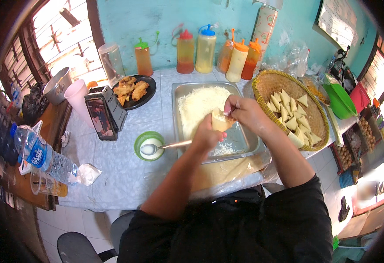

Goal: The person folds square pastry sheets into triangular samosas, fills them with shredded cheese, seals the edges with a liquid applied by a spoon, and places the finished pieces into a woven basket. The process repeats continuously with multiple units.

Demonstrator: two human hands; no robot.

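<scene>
Over a steel tray (174, 94), my left hand (205, 134) holds a pastry wrapper (220, 122) folded into a small pocket. My right hand (244, 112) has its fingers pinched together at the pocket's open top; what they hold, if anything, is hidden. Pale shreds like grated cheese (200, 103) heap in the tray's far and left part, with a thin scatter near its front. To the left, a green bowl (138, 151) of white liquid carries a spoon (165, 147) whose handle rests toward the tray. Folded triangular pastries (292, 116) lie in a woven basket (262, 81) at the right.
Several sauce bottles (206, 50) stand along the wall. Fried pieces sit on a black plate (150, 90). A phone (101, 116) on a stand, a pink cup (78, 98) and a tilted water bottle (47, 155) are left. Plastic wrap (231, 171) lies along the table's front edge.
</scene>
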